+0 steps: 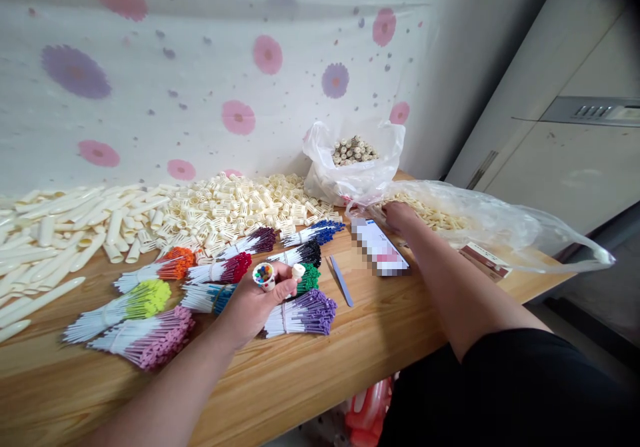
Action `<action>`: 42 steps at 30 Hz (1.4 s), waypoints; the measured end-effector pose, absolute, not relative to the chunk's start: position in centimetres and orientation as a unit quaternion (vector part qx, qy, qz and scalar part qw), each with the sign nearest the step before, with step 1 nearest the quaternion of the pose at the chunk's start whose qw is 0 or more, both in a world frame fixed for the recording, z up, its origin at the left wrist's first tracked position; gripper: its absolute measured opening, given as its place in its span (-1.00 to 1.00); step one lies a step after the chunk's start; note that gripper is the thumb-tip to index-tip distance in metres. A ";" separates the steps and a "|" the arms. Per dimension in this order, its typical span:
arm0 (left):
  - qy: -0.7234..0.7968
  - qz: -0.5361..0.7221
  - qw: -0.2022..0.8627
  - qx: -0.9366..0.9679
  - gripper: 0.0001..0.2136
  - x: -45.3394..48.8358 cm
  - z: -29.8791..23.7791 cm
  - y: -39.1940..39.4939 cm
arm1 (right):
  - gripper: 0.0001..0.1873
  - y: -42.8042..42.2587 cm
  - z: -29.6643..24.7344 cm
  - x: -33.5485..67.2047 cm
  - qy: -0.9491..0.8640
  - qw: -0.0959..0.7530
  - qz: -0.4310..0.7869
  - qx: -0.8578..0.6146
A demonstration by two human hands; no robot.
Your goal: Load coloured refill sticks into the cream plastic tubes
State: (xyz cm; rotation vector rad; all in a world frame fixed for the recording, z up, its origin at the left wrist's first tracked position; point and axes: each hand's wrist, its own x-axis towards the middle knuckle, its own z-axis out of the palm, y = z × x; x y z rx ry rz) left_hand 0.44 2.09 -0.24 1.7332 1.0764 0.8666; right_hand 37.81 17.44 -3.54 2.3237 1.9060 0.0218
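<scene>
My left hand (255, 300) is closed around a small white tube (263, 275) whose open top shows several coloured tips, held upright above the bundles. A small white cap (299, 270) sits at its fingertips. Around it lie bundles of coloured refills: purple (305, 314), green (311, 278), red (223, 270), yellow-green (140, 300), pink (150, 337), orange (170, 266). My right hand (399, 215) reaches into the mouth of a clear plastic bag (480, 224) of small cream parts; its fingers are hidden by the plastic.
A heap of cream slotted sleeves (235, 207) and long cream tubes (55, 234) covers the back of the wooden table (310, 374). A white bag (353, 167) of parts stands at the wall. A blurred card (379, 247), a thin blue strip (341, 280) and a brown box (485, 260) lie nearby.
</scene>
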 end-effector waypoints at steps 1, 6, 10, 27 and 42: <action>0.436 0.350 0.445 0.700 -0.78 0.4 -0.2 2.1 | -0.67 17.5 -3.6 37.9 0.628 0.067 0.011 0.775; 0.434 0.353 0.451 0.695 -0.79 0.4 -0.3 2.1 | -0.67 17.3 -3.5 37.7 0.612 0.063 0.022 0.788; 0.425 0.355 0.454 0.698 -0.79 0.5 -0.1 2.2 | -0.69 16.8 -3.3 36.9 0.602 0.057 0.015 0.796; 0.363 0.343 0.448 0.741 -0.82 0.8 0.4 0.9 | -0.91 -0.1 3.8 24.2 0.808 -0.415 -0.174 0.381; 0.357 0.307 0.460 0.753 -0.77 0.9 0.6 0.4 | -0.77 -2.1 2.2 20.3 0.834 -0.368 -0.095 0.399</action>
